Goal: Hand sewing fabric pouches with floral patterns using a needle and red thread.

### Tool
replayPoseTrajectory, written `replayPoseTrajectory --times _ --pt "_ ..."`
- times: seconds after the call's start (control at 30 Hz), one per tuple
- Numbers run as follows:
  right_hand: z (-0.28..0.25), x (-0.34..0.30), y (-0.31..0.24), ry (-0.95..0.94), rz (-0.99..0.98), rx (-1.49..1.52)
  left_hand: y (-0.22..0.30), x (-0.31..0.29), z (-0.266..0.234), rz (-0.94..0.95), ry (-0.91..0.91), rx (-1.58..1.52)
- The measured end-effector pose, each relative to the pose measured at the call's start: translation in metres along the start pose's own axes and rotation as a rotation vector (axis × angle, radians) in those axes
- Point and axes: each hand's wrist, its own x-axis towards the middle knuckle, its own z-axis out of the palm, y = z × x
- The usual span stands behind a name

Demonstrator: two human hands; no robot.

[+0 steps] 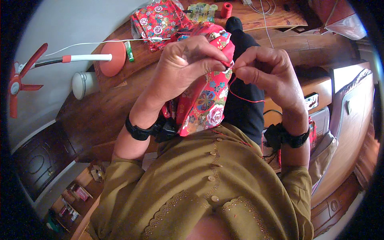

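Observation:
A red cloth piece with flowers (214,100), folded and sewn-looking, rests across my lap and thigh. My left hand (192,60) is closed, pinching the top edge of this cloth between thumb and fingers. Just right of it, my right hand (264,72) is closed in a pinch on a thin, pale needle-like thing, mostly hidden by the fingertips. The fingertips of both hands nearly meet at the cloth's edge. From there a red thread (244,98) loops down and to the right over my dark trouser leg.
More floral cloth (154,22) lies on the wooden table (256,22) ahead, near a red thread spool (226,10) and a green-and-white tube (129,51). An orange-bladed fan (24,84) stands left, its white cord running toward the cloth. A phone (311,101) lies at right.

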Motion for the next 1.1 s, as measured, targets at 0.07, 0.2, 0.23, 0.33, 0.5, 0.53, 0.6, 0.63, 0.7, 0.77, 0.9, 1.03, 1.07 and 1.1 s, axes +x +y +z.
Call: replayPoseTrajectory --times 0.07,0.2,0.23,0.33,0.5,0.53,0.6,0.63,0.7,0.77,0.9,1.03,1.07,1.1 --pt "0.001 0.000 0.000 -0.006 -0.018 0.027 0.000 0.000 0.000 -0.002 -0.001 -0.004" --pt "0.001 0.001 -0.002 -0.009 -0.001 0.012 0.002 -0.001 0.002 -0.046 0.027 -0.030" --pt "0.001 0.000 -0.002 0.000 0.006 0.004 0.001 -0.001 0.002 -0.046 0.027 -0.030" --pt "0.002 0.000 -0.003 0.013 0.012 -0.016 0.001 -0.001 0.001 -0.044 0.028 -0.042" --pt "0.002 -0.001 -0.002 0.018 0.010 -0.039 0.002 -0.001 0.001 -0.051 0.015 -0.017" --pt "0.003 -0.002 -0.002 0.021 0.020 -0.037 0.002 -0.001 0.001 -0.051 0.015 -0.017" --pt "0.004 -0.002 -0.003 0.024 0.030 -0.035 0.002 -0.001 0.002 -0.047 0.014 -0.027" --pt "0.004 -0.003 -0.003 0.032 0.036 -0.072 0.002 -0.001 0.002 -0.047 0.014 -0.027" --pt "0.006 -0.002 -0.003 0.040 0.040 -0.108 0.003 -0.001 0.002 -0.050 0.014 -0.014" --pt "0.009 -0.002 -0.002 0.069 0.014 -0.094 0.002 -0.002 0.002 -0.050 0.020 -0.015" --pt "0.012 -0.001 0.003 0.076 -0.015 0.010 0.001 -0.003 0.002 -0.067 0.033 -0.057" --pt "0.014 -0.001 0.021 0.001 0.021 0.387 -0.002 0.000 0.000 -0.021 -0.011 -0.078" --pt "0.012 -0.001 0.027 -0.023 0.008 0.454 -0.002 0.001 0.000 -0.018 -0.024 -0.089" --pt "0.014 0.001 0.027 -0.024 0.007 0.451 -0.002 0.000 -0.001 -0.010 -0.032 -0.101"
